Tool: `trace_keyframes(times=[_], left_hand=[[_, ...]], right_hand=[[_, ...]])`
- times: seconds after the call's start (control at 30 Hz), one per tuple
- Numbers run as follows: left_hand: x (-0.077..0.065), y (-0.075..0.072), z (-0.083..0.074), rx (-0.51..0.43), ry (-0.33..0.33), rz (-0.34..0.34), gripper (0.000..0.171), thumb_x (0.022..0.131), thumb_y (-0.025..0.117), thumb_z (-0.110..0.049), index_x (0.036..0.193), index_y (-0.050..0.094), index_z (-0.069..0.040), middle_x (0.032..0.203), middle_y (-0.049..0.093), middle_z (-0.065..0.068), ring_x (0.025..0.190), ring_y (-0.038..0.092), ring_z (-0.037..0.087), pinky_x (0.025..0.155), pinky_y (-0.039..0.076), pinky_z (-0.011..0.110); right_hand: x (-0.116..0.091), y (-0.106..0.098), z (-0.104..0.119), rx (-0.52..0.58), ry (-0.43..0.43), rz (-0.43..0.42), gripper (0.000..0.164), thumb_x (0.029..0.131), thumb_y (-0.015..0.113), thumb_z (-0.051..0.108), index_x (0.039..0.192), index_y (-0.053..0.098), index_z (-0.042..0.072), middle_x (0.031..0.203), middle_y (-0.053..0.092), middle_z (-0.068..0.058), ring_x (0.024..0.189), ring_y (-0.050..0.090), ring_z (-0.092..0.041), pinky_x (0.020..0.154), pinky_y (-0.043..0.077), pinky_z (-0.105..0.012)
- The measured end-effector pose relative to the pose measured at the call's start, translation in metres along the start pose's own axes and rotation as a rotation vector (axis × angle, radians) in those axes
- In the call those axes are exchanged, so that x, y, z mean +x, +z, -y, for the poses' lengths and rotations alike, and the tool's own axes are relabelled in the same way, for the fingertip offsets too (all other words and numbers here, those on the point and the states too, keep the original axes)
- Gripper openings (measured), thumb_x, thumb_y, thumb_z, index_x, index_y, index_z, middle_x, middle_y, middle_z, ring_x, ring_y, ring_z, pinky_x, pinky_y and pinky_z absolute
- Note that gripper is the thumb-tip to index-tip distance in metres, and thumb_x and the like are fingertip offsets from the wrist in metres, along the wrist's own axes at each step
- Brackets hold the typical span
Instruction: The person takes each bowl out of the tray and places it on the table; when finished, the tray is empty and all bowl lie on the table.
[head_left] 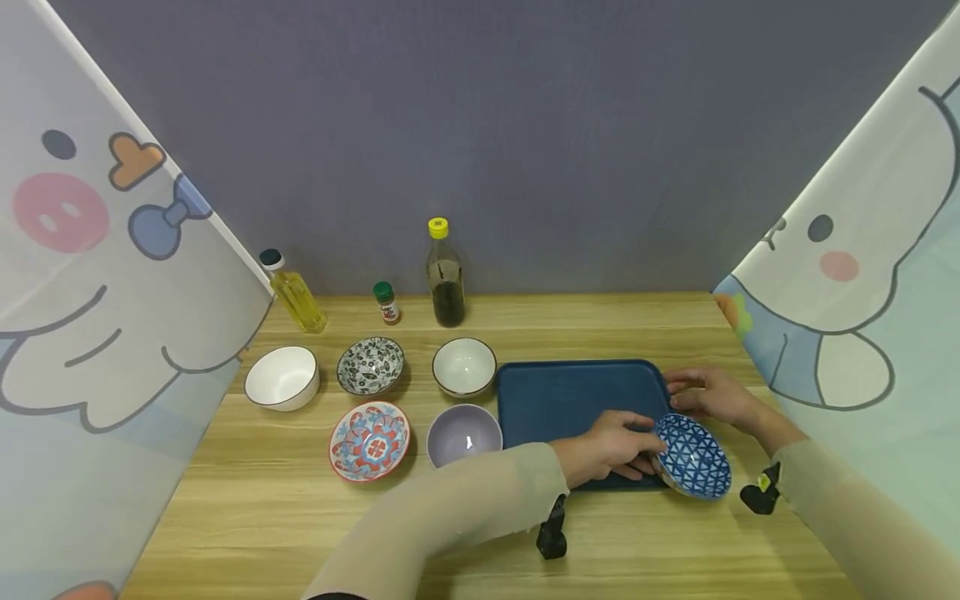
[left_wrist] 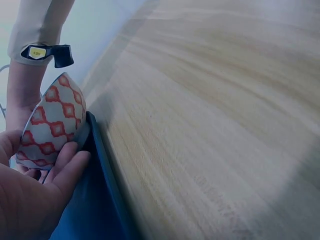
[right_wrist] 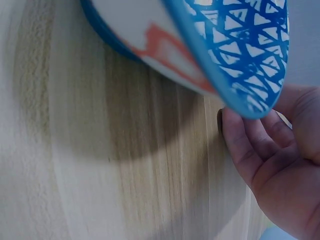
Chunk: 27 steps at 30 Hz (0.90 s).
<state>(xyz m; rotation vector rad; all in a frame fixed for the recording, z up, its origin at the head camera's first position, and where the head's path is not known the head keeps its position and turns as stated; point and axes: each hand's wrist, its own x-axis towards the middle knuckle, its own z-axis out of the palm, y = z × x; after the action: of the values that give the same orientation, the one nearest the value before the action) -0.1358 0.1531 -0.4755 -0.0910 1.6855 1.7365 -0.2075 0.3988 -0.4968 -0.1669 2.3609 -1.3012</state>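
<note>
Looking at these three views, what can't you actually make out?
- Head view: print on the small green-capped spice jar, too small.
- Head view: where the left hand touches the blue triangle-patterned bowl, hidden behind the bowl.
- Right wrist view: the dark blue tray, blocked by the bowl.
- Left wrist view: the right hand, hidden behind the bowl.

This looks like a staged recording booth set up as a kitchen table, not a real kitchen. A light wooden tabletop (head_left: 525,533) is boxed in by a plain grey backdrop wall (head_left: 525,125) and cartoon-printed fabric side screens (head_left: 97,275). Well beyond the fingers stand cooking goods: a clear bottle of yellow oil (head_left: 295,296), a small green-capped spice jar (head_left: 387,302) and a dark yellow-capped sauce bottle (head_left: 446,279).
</note>
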Motion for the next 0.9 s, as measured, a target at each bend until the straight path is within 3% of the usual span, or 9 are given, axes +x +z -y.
trace_keyframes(times=[0.27, 0.5, 0.67, 0.9], left_hand=[[-0.003, -0.004, 0.001, -0.072, 0.003, 0.011, 0.032, 0.083, 0.072, -0.012, 0.114, 0.068, -0.018, 0.073, 0.069, 0.013, 0.054, 0.062, 0.02, 0.067, 0.061, 0.049], [-0.013, -0.013, -0.01, -0.067, 0.011, 0.054, 0.033, 0.084, 0.072, -0.013, 0.116, 0.068, -0.018, 0.078, 0.07, 0.014, 0.063, 0.067, 0.027, 0.067, 0.061, 0.048], [-0.021, -0.022, -0.02, -0.101, 0.033, 0.093, 0.032, 0.085, 0.072, -0.015, 0.116, 0.067, -0.021, 0.086, 0.072, 0.015, 0.06, 0.066, 0.022, 0.062, 0.062, 0.043], [-0.042, -0.047, -0.041, -0.11, 0.061, 0.123, 0.035, 0.086, 0.072, -0.018, 0.12, 0.064, -0.021, 0.095, 0.07, 0.013, 0.065, 0.067, 0.023, 0.066, 0.062, 0.041]], right_hand=[[0.0, 0.001, 0.001, 0.018, 0.014, -0.011, 0.056, 0.091, 0.066, 0.009, 0.14, 0.044, -0.005, 0.127, 0.052, -0.031, 0.101, 0.066, -0.029, 0.08, 0.06, -0.035], [-0.001, 0.0, 0.002, -0.043, 0.014, -0.019, 0.055, 0.091, 0.067, 0.013, 0.14, 0.046, -0.004, 0.127, 0.054, -0.029, 0.106, 0.063, -0.032, 0.079, 0.06, -0.034], [-0.002, 0.0, 0.004, -0.144, -0.005, -0.036, 0.05, 0.092, 0.065, 0.016, 0.138, 0.05, -0.001, 0.124, 0.059, -0.025, 0.113, 0.056, -0.04, 0.079, 0.057, -0.035], [-0.001, -0.002, 0.001, -0.174, -0.033, -0.041, 0.047, 0.093, 0.063, 0.017, 0.136, 0.052, 0.001, 0.125, 0.06, -0.023, 0.114, 0.055, -0.04, 0.083, 0.056, -0.042]])
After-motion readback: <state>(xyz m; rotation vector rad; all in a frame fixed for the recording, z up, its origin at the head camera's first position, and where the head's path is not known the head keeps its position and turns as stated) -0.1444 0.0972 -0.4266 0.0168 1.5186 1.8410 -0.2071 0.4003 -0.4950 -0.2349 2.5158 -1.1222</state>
